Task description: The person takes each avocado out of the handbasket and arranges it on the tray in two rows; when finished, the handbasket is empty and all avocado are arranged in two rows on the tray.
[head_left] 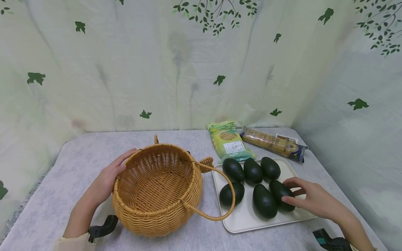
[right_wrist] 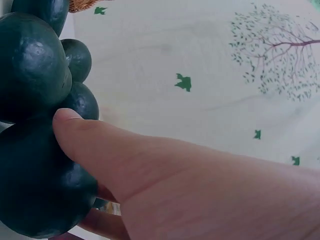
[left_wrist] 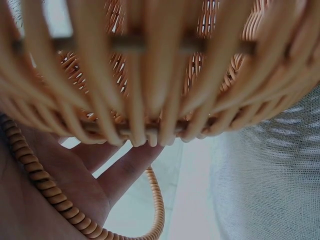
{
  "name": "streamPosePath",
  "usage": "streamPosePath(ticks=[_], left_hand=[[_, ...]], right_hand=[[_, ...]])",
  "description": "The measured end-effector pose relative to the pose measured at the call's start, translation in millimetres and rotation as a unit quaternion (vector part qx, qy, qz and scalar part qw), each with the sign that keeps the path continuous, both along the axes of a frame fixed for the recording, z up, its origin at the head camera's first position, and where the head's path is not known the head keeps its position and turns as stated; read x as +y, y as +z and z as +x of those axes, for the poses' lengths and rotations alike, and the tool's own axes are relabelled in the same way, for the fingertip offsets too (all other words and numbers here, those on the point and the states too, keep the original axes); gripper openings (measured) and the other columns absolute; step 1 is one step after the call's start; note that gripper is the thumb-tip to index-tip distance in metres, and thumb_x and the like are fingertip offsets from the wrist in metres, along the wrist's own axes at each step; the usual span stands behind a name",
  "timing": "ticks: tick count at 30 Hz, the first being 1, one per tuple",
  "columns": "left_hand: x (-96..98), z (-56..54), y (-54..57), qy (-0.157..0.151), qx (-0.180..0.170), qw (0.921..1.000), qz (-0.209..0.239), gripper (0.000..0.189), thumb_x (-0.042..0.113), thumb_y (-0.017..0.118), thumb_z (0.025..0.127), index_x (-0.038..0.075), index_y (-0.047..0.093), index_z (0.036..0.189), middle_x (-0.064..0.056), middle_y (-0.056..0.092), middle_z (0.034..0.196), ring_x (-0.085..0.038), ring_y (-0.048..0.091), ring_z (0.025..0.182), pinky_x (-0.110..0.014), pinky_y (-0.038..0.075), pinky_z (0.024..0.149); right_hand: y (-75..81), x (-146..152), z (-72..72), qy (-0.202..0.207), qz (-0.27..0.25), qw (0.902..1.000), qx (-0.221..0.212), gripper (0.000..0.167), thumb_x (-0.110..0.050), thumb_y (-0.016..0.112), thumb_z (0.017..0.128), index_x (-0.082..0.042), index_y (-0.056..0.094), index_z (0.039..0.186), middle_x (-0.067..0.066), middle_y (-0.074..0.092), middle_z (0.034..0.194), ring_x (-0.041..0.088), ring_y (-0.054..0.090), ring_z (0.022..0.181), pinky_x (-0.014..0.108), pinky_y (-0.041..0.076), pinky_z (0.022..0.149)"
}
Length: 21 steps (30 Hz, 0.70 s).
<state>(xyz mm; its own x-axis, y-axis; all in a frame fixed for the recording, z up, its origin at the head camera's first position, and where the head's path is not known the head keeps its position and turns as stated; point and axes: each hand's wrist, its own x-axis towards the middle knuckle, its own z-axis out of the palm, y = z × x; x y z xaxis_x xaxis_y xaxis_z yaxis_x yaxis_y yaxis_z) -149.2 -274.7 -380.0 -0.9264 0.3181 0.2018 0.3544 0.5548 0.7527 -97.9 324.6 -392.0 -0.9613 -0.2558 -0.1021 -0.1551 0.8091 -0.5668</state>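
Note:
A round wicker basket (head_left: 157,209) stands on the left half of the table, its open top tilted toward me. My left hand (head_left: 108,177) holds its left rim, fingertips at the edge. In the left wrist view, a wrapped wicker handle (left_wrist: 60,202) crosses the palm and the fingers (left_wrist: 127,172) touch the woven wall. Over the tray, my right hand (head_left: 311,198) grips a dark green avocado (head_left: 279,195) at the tray's right side, thumb in front and fingers behind. Several other avocados (head_left: 265,202) lie close by on the white tray (head_left: 242,225).
Behind the tray lie a green and yellow bag (head_left: 227,137) and a long clear packet of yellowish contents (head_left: 270,141). The basket's right handle (head_left: 216,218) overhangs the tray's left edge. A leaf-printed cloth (head_left: 125,69) hangs behind and beside the table.

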Motion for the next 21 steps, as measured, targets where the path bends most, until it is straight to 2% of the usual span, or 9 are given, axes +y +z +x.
streamPosePath(ticks=[6, 14, 21], left_hand=[[0.0, 0.1, 0.2, -0.001, 0.003, 1.0, 0.0, 0.051, 0.032, 0.024, 0.114, 0.022, 0.032, 0.163, -0.017, 0.031, 0.167, -0.053, 0.034, 0.143, -0.077, 0.035, 0.103], [-0.3, -1.2, -1.1, -0.001, 0.01, 0.9999, -0.002, 0.05, 0.031, 0.025, 0.114, 0.022, 0.033, 0.163, -0.016, 0.033, 0.166, -0.05, 0.036, 0.143, -0.076, 0.036, 0.103], [-0.9, -0.1, -0.9, 0.005, -0.001, 1.0, -0.001, 0.051, 0.033, 0.025, 0.114, 0.024, 0.032, 0.163, -0.015, 0.032, 0.166, -0.052, 0.034, 0.144, -0.078, 0.033, 0.103]], right_hand=[[4.6, 2, 0.3, 0.006, 0.023, 0.9996, 0.018, 0.058, -0.042, 0.078, 0.092, -0.006, 0.062, 0.134, 0.013, 0.068, 0.129, 0.025, 0.071, 0.104, 0.047, 0.057, 0.081], [11.7, 3, -2.5, 0.012, 0.035, 0.9993, 0.009, 0.064, -0.044, 0.077, 0.092, -0.004, 0.059, 0.139, 0.018, 0.067, 0.132, 0.029, 0.07, 0.106, 0.046, 0.059, 0.08], [20.4, -15, -7.4, 0.036, 0.046, 0.9946, 0.086, 0.057, -0.046, 0.076, 0.092, -0.009, 0.065, 0.133, 0.009, 0.069, 0.13, 0.032, 0.069, 0.112, 0.044, 0.059, 0.086]])
